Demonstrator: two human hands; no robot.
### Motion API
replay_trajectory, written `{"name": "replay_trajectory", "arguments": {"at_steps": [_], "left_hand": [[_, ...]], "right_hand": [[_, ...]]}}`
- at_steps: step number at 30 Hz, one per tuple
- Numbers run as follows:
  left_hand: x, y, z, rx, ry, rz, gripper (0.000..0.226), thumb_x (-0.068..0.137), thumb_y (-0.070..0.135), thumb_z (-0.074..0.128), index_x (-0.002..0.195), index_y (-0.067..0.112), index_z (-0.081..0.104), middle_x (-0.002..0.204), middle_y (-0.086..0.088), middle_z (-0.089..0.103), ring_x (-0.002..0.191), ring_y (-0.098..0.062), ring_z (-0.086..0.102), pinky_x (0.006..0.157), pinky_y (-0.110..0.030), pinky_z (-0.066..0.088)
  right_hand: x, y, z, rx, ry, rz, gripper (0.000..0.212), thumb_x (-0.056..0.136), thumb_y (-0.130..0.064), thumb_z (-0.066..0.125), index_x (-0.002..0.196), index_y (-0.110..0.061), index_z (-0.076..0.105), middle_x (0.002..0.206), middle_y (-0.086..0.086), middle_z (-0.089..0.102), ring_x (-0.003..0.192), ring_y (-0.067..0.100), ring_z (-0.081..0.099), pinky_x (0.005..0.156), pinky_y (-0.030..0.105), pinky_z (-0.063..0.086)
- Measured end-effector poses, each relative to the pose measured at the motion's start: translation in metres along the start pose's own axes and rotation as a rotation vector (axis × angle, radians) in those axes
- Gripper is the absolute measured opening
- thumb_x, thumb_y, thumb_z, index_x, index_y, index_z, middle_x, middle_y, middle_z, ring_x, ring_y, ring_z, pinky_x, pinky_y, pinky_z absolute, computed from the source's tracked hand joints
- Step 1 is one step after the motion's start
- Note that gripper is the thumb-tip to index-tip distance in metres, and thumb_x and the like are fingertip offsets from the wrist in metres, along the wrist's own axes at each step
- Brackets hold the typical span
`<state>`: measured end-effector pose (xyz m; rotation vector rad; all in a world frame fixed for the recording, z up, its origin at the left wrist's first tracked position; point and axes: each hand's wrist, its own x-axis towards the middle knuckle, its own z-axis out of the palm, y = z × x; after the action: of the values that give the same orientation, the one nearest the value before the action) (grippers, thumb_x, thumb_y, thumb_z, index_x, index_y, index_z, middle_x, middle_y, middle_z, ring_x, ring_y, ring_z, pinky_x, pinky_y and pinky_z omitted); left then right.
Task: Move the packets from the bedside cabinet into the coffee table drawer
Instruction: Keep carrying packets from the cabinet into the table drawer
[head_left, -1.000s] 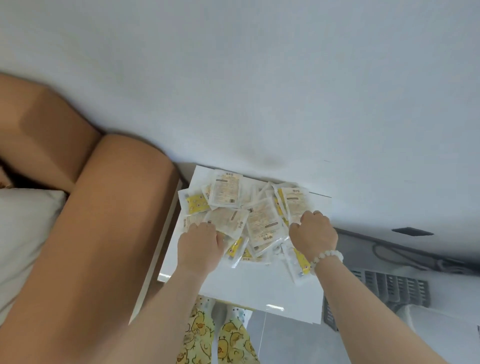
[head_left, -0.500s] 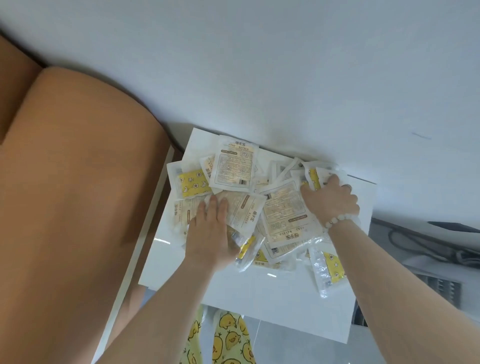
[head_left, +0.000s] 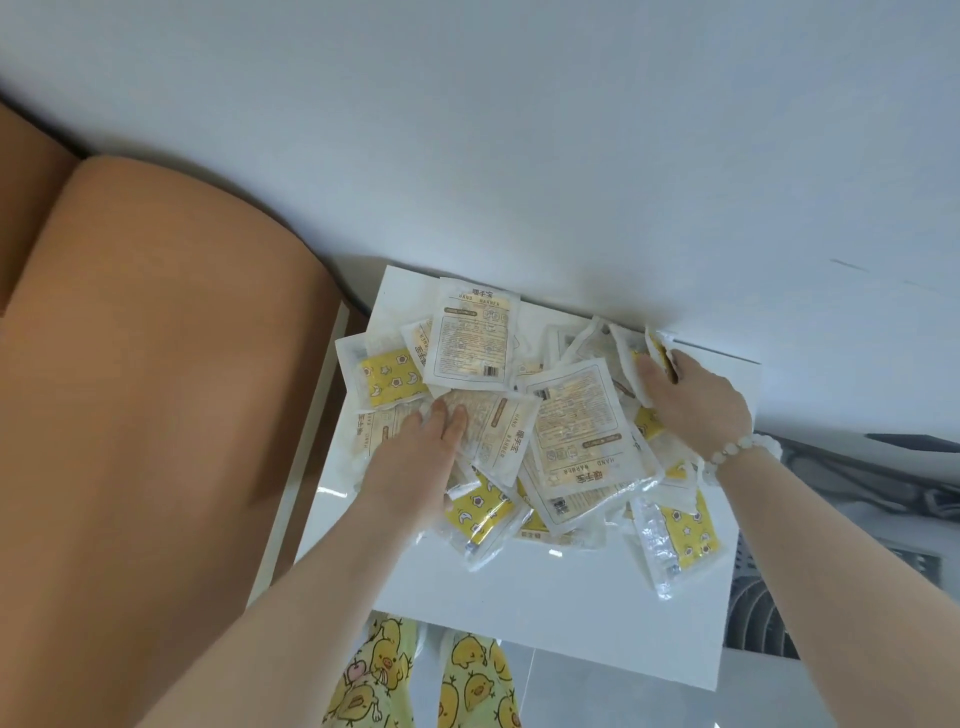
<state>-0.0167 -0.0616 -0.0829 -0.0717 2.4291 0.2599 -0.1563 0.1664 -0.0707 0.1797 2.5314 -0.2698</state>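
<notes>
Several white and yellow hand-warmer packets (head_left: 571, 426) lie heaped on the glossy white top of the bedside cabinet (head_left: 545, 597), against the wall. My left hand (head_left: 415, 467) lies flat on the left side of the heap, fingers straight over a pale packet (head_left: 498, 431). My right hand (head_left: 696, 400), with a bead bracelet at the wrist, reaches into the far right of the heap. Its fingers curl round packets (head_left: 657, 348) near the wall. One yellow packet (head_left: 680, 540) lies apart at the front right.
A tan padded headboard (head_left: 156, 415) fills the left, close to the cabinet's edge. The white wall (head_left: 519, 156) rises right behind the heap. A grey grille and dark cables (head_left: 857, 493) show on the floor at the right. My duck-print trouser legs (head_left: 415, 675) stand below.
My left hand went from gripping the heap's near edge to lying flat on top. My right hand reached farther back to the wall-side packets. The view has closed in on the cabinet.
</notes>
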Motion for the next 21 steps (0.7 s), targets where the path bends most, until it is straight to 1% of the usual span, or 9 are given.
{"name": "replay_trajectory", "arguments": {"at_steps": [2,5,8,9,11,13,15,18,21], "left_hand": [[0.003,-0.007,-0.002,0.009,0.036,0.027,0.079,0.090,0.042,0.056,0.150,0.020,0.010,0.154,0.000,0.020,0.134,-0.023,0.030,0.094,-0.035,0.046],[0.008,-0.012,-0.002,-0.003,0.160,0.035,0.059,0.094,0.045,0.046,0.145,0.025,0.023,0.142,0.006,0.040,0.124,-0.017,0.041,0.086,-0.031,0.047],[0.012,-0.006,0.002,0.048,0.257,0.009,0.060,0.095,0.047,0.042,0.146,0.022,0.022,0.133,0.007,0.048,0.119,-0.017,0.046,0.084,-0.030,0.046],[0.015,-0.004,0.005,0.069,0.283,0.005,0.061,0.094,0.048,0.045,0.146,0.021,0.027,0.127,0.005,0.053,0.115,-0.018,0.050,0.082,-0.031,0.047],[0.018,-0.002,0.009,0.093,0.379,0.003,0.059,0.083,0.047,0.063,0.132,0.016,0.052,0.101,0.000,0.066,0.091,-0.022,0.062,0.067,-0.034,0.050],[0.022,0.000,0.016,0.083,0.485,0.004,0.047,0.077,0.047,0.069,0.112,0.015,0.065,0.081,-0.001,0.068,0.073,-0.022,0.063,0.058,-0.034,0.049],[0.020,0.005,0.014,0.021,0.479,-0.035,0.039,0.089,0.048,0.051,0.112,0.019,0.062,0.090,0.001,0.067,0.084,-0.022,0.061,0.068,-0.035,0.047],[0.020,0.015,0.007,-0.077,0.407,-0.121,0.049,0.097,0.053,0.024,0.128,0.022,0.045,0.117,0.002,0.057,0.110,-0.020,0.051,0.087,-0.033,0.040],[0.021,0.017,0.004,-0.163,0.269,-0.043,0.074,0.089,0.065,0.022,0.143,0.015,0.028,0.136,-0.001,0.036,0.121,-0.020,0.042,0.092,-0.032,0.041]], "right_hand": [[-0.002,0.002,-0.003,0.043,0.014,0.001,0.036,0.098,-0.049,0.032,0.096,-0.016,0.048,0.077,0.005,0.055,0.069,0.025,0.046,0.065,0.032,0.033],[-0.002,0.005,-0.002,0.067,0.052,0.015,0.023,0.097,-0.032,0.036,0.089,-0.014,0.048,0.071,0.007,0.053,0.058,0.019,0.043,0.058,0.031,0.032],[-0.002,0.004,0.002,0.014,0.087,0.033,0.024,0.093,-0.020,0.039,0.109,-0.012,0.054,0.078,0.009,0.057,0.066,0.027,0.048,0.062,0.030,0.037],[-0.002,0.004,0.004,-0.004,0.095,0.043,0.031,0.093,-0.019,0.039,0.120,-0.014,0.053,0.085,0.011,0.059,0.071,0.029,0.049,0.065,0.030,0.038],[-0.001,0.002,0.007,-0.025,0.118,0.063,0.040,0.093,-0.019,0.040,0.131,-0.016,0.048,0.095,0.013,0.062,0.076,0.029,0.047,0.067,0.031,0.039],[-0.002,0.002,0.011,-0.036,0.143,0.055,0.039,0.093,-0.018,0.040,0.131,-0.016,0.048,0.088,0.010,0.057,0.075,0.028,0.046,0.065,0.030,0.038],[-0.004,0.002,0.013,-0.046,0.167,0.044,0.037,0.094,-0.017,0.039,0.129,-0.014,0.048,0.083,0.008,0.052,0.072,0.028,0.046,0.063,0.030,0.036],[-0.007,0.001,0.014,-0.053,0.171,0.045,0.039,0.094,-0.017,0.038,0.132,-0.015,0.046,0.085,0.008,0.051,0.073,0.027,0.045,0.063,0.030,0.035],[-0.006,0.001,0.014,-0.041,0.168,0.048,0.041,0.095,-0.017,0.037,0.136,-0.016,0.044,0.094,0.013,0.058,0.076,0.027,0.044,0.065,0.030,0.035]]}}
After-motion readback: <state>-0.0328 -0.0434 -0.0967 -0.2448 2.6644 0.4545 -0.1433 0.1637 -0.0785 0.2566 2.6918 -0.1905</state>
